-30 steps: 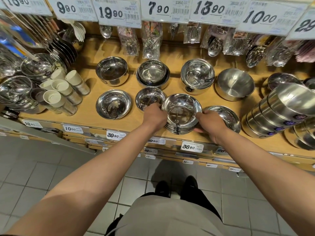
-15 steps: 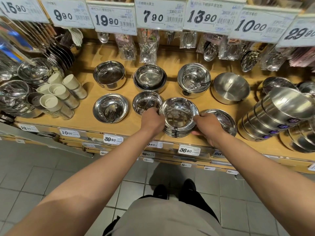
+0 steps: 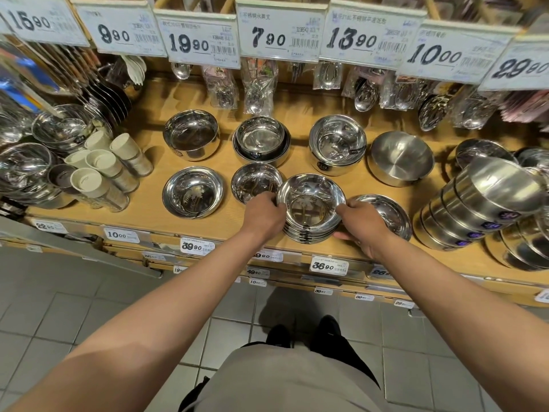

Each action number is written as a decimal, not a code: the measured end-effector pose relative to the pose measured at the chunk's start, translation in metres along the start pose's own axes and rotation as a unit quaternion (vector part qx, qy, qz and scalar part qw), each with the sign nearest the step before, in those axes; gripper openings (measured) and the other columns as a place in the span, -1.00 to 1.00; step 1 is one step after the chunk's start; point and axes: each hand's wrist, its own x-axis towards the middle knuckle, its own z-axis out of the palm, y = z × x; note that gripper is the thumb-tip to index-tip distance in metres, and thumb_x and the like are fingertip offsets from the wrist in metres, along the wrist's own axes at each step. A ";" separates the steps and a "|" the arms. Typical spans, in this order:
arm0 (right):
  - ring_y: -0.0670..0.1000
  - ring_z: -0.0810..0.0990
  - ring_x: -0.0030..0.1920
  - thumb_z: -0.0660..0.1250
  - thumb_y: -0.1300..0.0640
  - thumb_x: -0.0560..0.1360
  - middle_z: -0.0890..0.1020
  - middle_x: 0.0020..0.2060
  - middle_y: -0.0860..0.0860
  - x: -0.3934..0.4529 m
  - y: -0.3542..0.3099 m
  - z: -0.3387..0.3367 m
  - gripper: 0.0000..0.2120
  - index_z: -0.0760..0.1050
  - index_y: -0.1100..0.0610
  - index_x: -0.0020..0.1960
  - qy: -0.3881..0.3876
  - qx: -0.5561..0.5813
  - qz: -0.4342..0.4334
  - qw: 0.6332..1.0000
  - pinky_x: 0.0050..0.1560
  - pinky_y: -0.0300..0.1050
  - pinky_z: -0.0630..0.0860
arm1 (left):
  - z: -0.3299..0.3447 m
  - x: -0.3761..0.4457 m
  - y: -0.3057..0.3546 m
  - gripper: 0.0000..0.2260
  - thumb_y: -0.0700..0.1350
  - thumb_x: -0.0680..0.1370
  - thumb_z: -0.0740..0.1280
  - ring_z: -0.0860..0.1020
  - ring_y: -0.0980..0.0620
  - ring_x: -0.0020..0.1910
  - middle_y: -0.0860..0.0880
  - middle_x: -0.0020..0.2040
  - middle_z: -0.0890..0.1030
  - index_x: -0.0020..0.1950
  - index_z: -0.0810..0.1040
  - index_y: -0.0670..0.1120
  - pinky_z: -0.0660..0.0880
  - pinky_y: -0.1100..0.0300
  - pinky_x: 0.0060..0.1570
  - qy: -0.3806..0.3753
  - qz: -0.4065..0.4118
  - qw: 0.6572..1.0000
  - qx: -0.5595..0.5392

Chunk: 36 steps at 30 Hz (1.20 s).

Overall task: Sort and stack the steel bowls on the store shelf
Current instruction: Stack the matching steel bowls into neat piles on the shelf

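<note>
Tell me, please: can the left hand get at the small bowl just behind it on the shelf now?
Probably yes. The left hand grips the stack of bowls, so it must let go first; the small bowl sits right beside it with nothing between.

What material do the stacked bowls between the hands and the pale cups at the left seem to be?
Stack of bowls: apparently polished steel, mirror-bright, with reflections inside. Pale cups: matte cream, no shine, perhaps plastic or fibre composite; the view cannot settle which.
</note>
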 end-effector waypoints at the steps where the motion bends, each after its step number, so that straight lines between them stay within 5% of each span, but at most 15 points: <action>1: 0.08 0.69 0.10 0.32 0.08 0.60 0.69 0.10 0.17 -0.002 -0.001 -0.001 -0.83 0.60 0.15 0.08 -0.004 0.006 0.001 1.000 -0.19 -0.12 0.69 | -0.001 -0.001 -0.001 -0.79 -0.09 0.66 0.24 0.53 0.02 -0.23 0.01 -0.21 0.58 0.15 0.61 -0.15 0.37 0.31 -0.25 -0.005 0.005 1.000 -0.002; 3: 0.03 0.68 0.09 0.33 0.06 0.60 0.68 0.09 0.12 -0.007 -0.002 -0.005 -0.83 0.60 0.12 0.11 -0.008 0.018 0.001 1.000 -0.16 -0.10 0.70 | -0.003 -0.002 -0.004 -0.72 -0.05 0.66 0.25 0.53 0.11 -0.28 -0.01 -0.15 0.62 0.27 0.59 -0.16 0.42 0.29 -0.17 -0.013 0.004 1.000 -0.013; 6: -0.10 0.66 -0.17 0.35 0.04 0.59 0.64 -0.13 0.02 -0.020 0.001 -0.018 -0.88 0.61 0.08 -0.05 0.014 0.054 -0.002 0.998 -0.21 -0.13 0.70 | -0.006 0.000 -0.005 -0.88 -0.04 0.62 0.33 0.45 0.24 -0.35 0.07 -0.20 0.59 0.08 0.59 -0.06 0.38 0.26 -0.23 0.021 0.016 1.000 -0.010; 10: 0.04 0.61 -0.11 0.28 0.16 0.61 0.57 -0.16 0.10 -0.034 0.022 -0.053 -0.85 0.55 0.17 -0.10 0.093 0.092 -0.006 0.991 -0.20 -0.11 0.70 | -0.012 0.004 0.003 -0.94 -0.11 0.53 0.43 0.48 0.12 -0.30 0.03 -0.24 0.60 -0.09 0.57 -0.06 0.36 0.25 -0.23 0.035 -0.008 0.999 0.007; 14: 0.27 0.67 -0.07 0.31 0.17 0.55 0.58 -0.23 0.11 -0.035 0.043 -0.082 -0.87 0.53 0.15 -0.17 0.184 0.038 0.003 0.982 0.08 0.30 0.64 | -0.011 0.006 0.010 -0.92 -0.19 0.47 0.44 0.58 -0.01 -0.23 -0.12 -0.19 0.69 -0.15 0.67 -0.20 0.50 0.12 -0.19 0.043 -0.013 0.999 0.018; 18: 0.34 0.69 -0.11 0.40 0.15 0.53 0.63 -0.25 0.20 -0.029 0.054 -0.085 -0.82 0.55 0.23 -0.20 0.199 -0.004 0.016 0.980 0.05 0.38 0.61 | -0.010 0.006 0.012 -0.90 -0.16 0.47 0.46 0.54 0.05 -0.32 -0.08 -0.25 0.68 -0.21 0.68 -0.18 0.45 0.24 -0.31 0.063 -0.004 0.996 0.060; 20: 0.33 0.69 -0.09 0.42 0.17 0.52 0.67 -0.11 0.26 -0.019 0.061 -0.083 -0.82 0.58 0.30 -0.02 0.193 -0.006 0.044 0.980 0.03 0.35 0.63 | -0.010 0.004 0.013 -0.84 -0.12 0.48 0.46 0.47 0.10 -0.41 -0.11 -0.28 0.66 -0.25 0.66 -0.18 0.38 0.33 -0.40 0.069 -0.006 0.995 0.069; 25: -0.01 0.69 -0.44 0.39 0.24 0.58 0.71 -0.24 0.13 -0.012 0.066 -0.082 -0.89 0.58 0.27 0.06 0.128 0.060 0.079 0.987 -0.36 -0.17 0.64 | -0.015 -0.002 0.020 -0.73 -0.04 0.53 0.42 0.67 -0.19 -0.18 -0.22 -0.19 0.71 -0.16 0.69 -0.25 0.62 -0.05 -0.05 0.047 -0.031 0.998 0.025; 30: 0.01 0.76 -0.23 0.37 0.27 0.59 0.73 -0.19 0.00 -0.016 0.057 -0.086 -0.77 0.53 0.16 0.24 0.071 0.176 0.065 0.980 0.12 0.09 0.66 | -0.022 -0.006 0.024 -0.83 -0.12 0.55 0.34 0.63 -0.08 -0.21 -0.02 -0.27 0.65 -0.17 0.68 -0.12 0.54 0.15 -0.24 0.075 -0.055 0.995 0.032; 33: -0.02 0.77 -0.19 0.31 0.31 0.62 0.72 0.07 0.11 -0.023 0.045 -0.089 -0.65 0.45 0.22 0.40 0.038 0.226 0.053 0.972 -0.04 -0.09 0.70 | -0.022 -0.011 0.030 -0.86 -0.15 0.55 0.31 0.51 0.04 -0.33 0.02 -0.31 0.58 -0.09 0.65 -0.15 0.38 0.20 -0.37 0.123 -0.050 0.991 0.036; 36: -0.03 0.76 -0.12 0.31 0.28 0.63 0.62 0.29 0.18 -0.032 0.031 -0.088 -0.58 0.38 0.22 0.47 0.023 0.268 0.031 0.963 -0.09 -0.18 0.69 | -0.018 -0.019 0.044 -0.88 -0.13 0.56 0.30 0.56 0.02 -0.24 0.03 -0.20 0.64 -0.04 0.63 -0.10 0.42 0.19 -0.23 0.146 -0.005 0.989 0.007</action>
